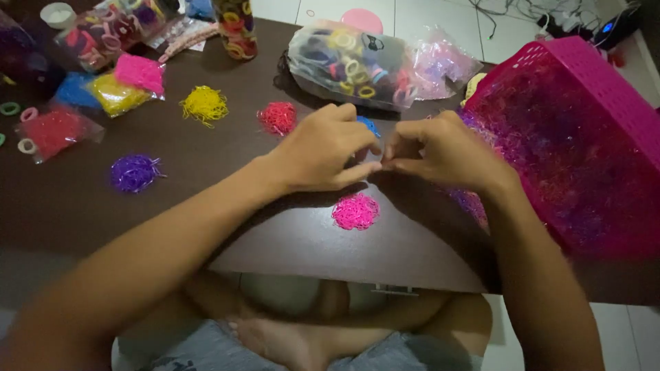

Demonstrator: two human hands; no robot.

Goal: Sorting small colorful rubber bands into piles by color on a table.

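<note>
Here, two hands together over a dark table. Left hand curled, fingertips pinched shut; right hand curled too, fingertips touching the left ones. Something tiny maybe pinched between them, too small to tell. Just below the hands, a pink pile of little bands. Behind the left hand, a red pile and a yellow pile. Right beside the right hand, a pink basket.

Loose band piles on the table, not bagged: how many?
5: yellow pile, red pile, purple pile, pink pile, and a blue pile mostly hidden behind the left hand. Others may be hidden.
</note>
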